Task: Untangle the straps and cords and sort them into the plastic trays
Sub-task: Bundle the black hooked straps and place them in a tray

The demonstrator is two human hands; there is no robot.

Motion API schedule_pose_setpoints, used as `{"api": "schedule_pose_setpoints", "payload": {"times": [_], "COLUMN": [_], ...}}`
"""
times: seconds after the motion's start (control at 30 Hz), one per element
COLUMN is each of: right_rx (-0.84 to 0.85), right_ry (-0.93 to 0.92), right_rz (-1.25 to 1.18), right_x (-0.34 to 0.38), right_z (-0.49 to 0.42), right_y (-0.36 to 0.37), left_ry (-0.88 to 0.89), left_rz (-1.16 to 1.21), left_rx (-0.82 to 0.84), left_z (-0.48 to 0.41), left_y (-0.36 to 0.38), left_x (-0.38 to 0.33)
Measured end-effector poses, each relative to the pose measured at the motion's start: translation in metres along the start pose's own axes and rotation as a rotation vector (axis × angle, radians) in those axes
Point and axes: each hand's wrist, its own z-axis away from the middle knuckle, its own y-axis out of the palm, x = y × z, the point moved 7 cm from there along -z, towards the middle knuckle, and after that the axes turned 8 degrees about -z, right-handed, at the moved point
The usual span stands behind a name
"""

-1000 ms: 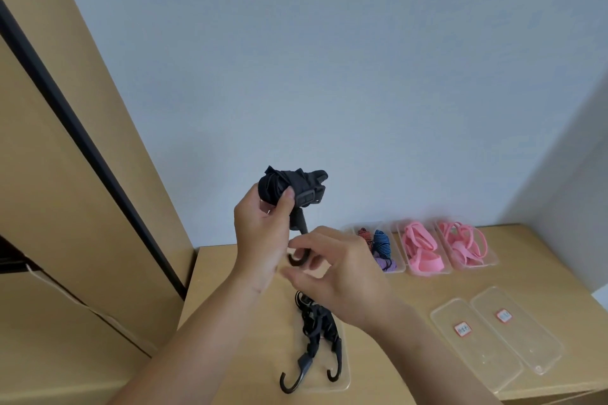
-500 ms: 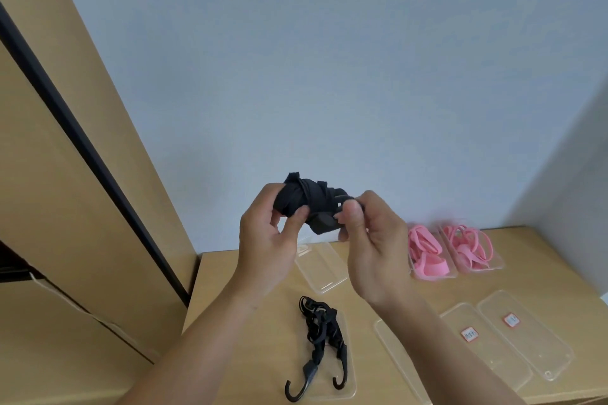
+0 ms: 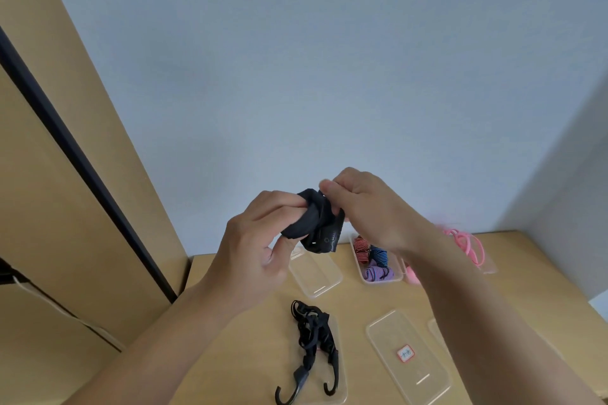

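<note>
Left hand (image 3: 253, 250) grips black strap (image 3: 316, 223) | right hand (image 3: 368, 210) pinches it

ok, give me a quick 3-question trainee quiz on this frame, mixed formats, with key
1. True or false: the left hand and the right hand both grip the black strap bundle above the table.
2. What lies on the clear tray nearest the camera? A white cable; B black hooked cord; C yellow rope.
3. Fill in: the loops at the far right are ___ in colour.
Key: 1 true; 2 B; 3 pink.
</note>
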Motion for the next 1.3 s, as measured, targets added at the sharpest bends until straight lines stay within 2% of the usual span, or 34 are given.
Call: {"api": "schedule_pose_setpoints", "payload": {"times": [0.17,0.37,0.5,0.6,0.7,0.83,0.97,1.1,1.2,1.3], "right_rx": [-0.026,-0.033,-0.038,-0.12,-0.193,-0.23,-0.232,-0.186,-0.077,-0.024], "right_ry": [0.03,0.036,0.058,0.074,0.064,0.019,-0.008,0.011,-0.031,-0.081], "right_rz": [-0.099,0.003,-0.013,-0.084,-0.103,-0.026,0.074,0.111,0.115,-0.021], "right_x": [-0.014,-0.03,-0.039,-0.052,-0.059,-0.056,-0.059,-0.069,-0.076,-0.085], "right_z": [-0.003,0.003,0.005,0.005,0.003,-0.004,-0.008,-0.012,-0.013,-0.016], "right_y": [0.006,0.009,0.008,0.006,-0.001,-0.016,-0.024,-0.032,-0.034,-0.043], "left_ry": [-0.077,-0.155,-0.2,-0.323,-0.497,-0.692,-0.953,-0.965,-0.985,-0.987], "left_rz": [0.022,0.102,0.106,0.142,0.286,0.355,0.566,0.498,0.433,0.409], "left_rx": [0.005,0.09,0.164,0.224,0.242,0.14,0.013,-0.036,-0.035,-0.042], "left_z": [0.002,0.002,-0.001,-0.002,-0.004,-0.003,0.003,-0.005,-0.009,-0.021], "left_y": [0.006,0.015,0.022,0.029,0.036,0.049,0.063,0.076,0.087,0.096], "left_x": [0.0,-0.001,-0.002,-0.001,0.004,0.01,0.013,0.006,-0.001,-0.006]}}
